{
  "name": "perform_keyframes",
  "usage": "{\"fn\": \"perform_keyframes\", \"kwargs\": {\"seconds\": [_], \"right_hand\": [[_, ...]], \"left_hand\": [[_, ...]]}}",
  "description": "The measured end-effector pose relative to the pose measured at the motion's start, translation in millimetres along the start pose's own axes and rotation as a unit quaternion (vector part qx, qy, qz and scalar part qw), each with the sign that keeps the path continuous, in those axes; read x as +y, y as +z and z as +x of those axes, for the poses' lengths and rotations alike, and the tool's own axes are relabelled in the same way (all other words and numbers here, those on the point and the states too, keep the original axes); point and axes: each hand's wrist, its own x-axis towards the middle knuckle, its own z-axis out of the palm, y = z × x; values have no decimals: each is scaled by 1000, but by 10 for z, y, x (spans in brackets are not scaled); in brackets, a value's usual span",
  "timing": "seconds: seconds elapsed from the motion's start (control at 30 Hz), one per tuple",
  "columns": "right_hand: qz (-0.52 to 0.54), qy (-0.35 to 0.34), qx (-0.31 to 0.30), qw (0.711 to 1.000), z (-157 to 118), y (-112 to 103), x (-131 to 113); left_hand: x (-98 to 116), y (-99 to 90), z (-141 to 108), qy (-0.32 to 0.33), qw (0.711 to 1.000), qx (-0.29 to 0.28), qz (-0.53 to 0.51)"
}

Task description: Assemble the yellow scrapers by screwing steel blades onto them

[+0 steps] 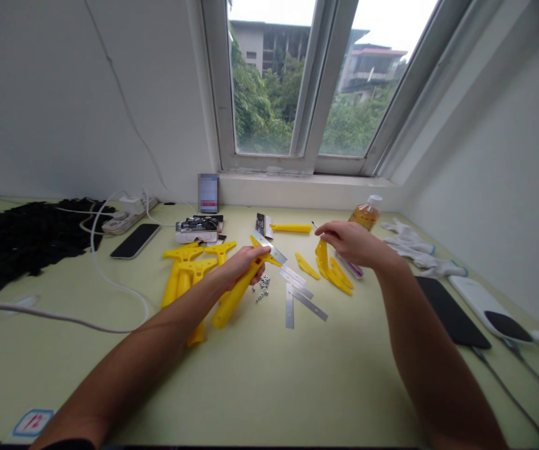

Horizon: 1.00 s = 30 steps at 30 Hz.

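Note:
My left hand [246, 265] grips a yellow scraper [235, 300] by its handle near the head. A flat metal blade [270, 247] lies across that head, under my thumb. My right hand [351, 240] is closed over the yellow plastic pieces, its fingertips at the top of one raised yellow piece [322, 255]. More yellow pieces [307, 265] lie beside it. Partly hidden beneath the right hand is a tool with a purple and clear handle [354, 269]; a thin dark tip shows past the fingers. Small metal nuts [264, 282] and loose blades [309, 303] lie between my hands.
Several yellow scraper handles [182, 281] lie left of my left hand. Behind are a packaged scraper [291, 229], a small box [197, 232] and a bottle [366, 212]. White gloves [414, 250] and a black tablet [452, 312] sit right; a phone [136, 241] and cables left.

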Motion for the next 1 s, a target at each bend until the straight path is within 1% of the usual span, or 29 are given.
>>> {"fn": "perform_keyframes", "kwargs": {"seconds": [0.07, 0.17, 0.23, 0.3, 0.37, 0.47, 0.57, 0.67, 0.73, 0.83, 1.0], "right_hand": [[-9, -10, 22, 1000, -17, -15, -64], [-6, -23, 21, 999, -15, -2, -106], [3, -14, 25, 1000, -2, 11, -90], [11, 9, 29, 999, 18, 26, -39], [19, 29, 14, 999, 46, 55, 41], [36, 42, -5, 998, 99, 132, 185], [57, 84, 21, 995, 149, 226, 306], [40, 111, 32, 992, 177, 297, 376], [25, 103, 13, 994, 186, 332, 400], [24, 95, -32, 995, 194, 392, 423], [23, 116, -110, 987, 237, 557, 466]], "left_hand": [[-11, 6, 3, -8, 1000, -12, -3], [-37, 3, 18, -8, 1000, -23, -12], [-53, -5, 28, -6, 1000, -25, -14], [-67, -13, 35, -7, 1000, -25, -16], [-77, -19, 39, -6, 999, -28, -17], [-90, -27, 47, 0, 999, -33, -17], [-101, -32, 56, -2, 999, -32, -16], [-100, -31, 58, -4, 999, -29, -14], [-92, -25, 52, -6, 999, -28, -14], [-76, -14, 41, -9, 1000, -23, -12], [-89, -14, 54, -5, 1000, -26, -10]]}}
